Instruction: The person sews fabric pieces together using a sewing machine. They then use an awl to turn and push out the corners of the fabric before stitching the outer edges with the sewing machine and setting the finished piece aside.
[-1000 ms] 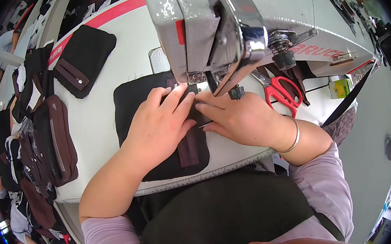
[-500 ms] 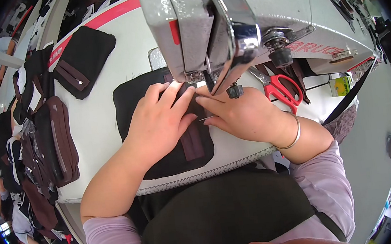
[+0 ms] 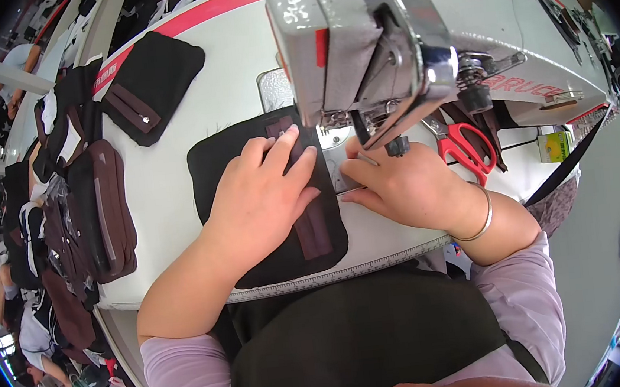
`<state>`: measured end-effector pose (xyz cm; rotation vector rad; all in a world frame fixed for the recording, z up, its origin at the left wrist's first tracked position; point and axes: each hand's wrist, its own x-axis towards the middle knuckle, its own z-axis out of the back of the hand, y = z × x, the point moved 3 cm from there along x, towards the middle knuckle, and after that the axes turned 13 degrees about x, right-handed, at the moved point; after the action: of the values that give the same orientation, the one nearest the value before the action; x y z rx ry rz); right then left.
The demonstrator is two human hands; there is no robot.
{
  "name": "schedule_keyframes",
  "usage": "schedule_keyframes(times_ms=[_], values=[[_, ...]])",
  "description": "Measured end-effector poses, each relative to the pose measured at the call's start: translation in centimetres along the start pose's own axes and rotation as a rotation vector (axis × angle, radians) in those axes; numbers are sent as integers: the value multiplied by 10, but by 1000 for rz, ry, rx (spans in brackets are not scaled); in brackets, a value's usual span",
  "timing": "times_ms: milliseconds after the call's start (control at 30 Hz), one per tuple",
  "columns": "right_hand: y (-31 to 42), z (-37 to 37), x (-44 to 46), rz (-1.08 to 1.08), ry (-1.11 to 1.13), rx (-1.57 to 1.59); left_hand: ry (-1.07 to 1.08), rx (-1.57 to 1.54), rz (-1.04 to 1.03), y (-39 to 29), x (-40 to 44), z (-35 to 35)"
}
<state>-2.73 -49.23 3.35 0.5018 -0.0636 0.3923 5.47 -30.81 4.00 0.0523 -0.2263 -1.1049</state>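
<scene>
A black fabric piece (image 3: 210,166) with a brown zipper strip (image 3: 313,230) lies flat beside the needle area of a sewing machine (image 3: 379,60). My left hand (image 3: 261,191) rests on it, fingers spread over the cloth and strip. Just right of the fabric's edge is my right hand (image 3: 413,183), its fingers bent and pinched around a thin metal tool, mostly hidden. The tool's kind cannot be made out. Between the hands, the metal needle plate (image 3: 336,137) shows under the machine head.
Red-handled scissors (image 3: 466,150) lie right of my right hand, near a yellow-green box (image 3: 553,148). Another black piece with a brown zipper (image 3: 154,89) lies back left. Stacked brown and black pieces (image 3: 114,212) line the left edge. A measuring tape (image 3: 362,267) runs along the front edge.
The black piece has slid left from the needle area, with my left hand on it. The gap between my hands has widened, exposing the needle plate. The whole view has shifted.
</scene>
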Motion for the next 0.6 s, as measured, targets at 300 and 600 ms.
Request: schedule_keyframes(times_ms=[300,600], values=[[1,0,1,-14,-26,22,-6,-30,-25,0,-7,8],[-2,1,1,13,-19,21,18,-95,-44,7,-6,7]])
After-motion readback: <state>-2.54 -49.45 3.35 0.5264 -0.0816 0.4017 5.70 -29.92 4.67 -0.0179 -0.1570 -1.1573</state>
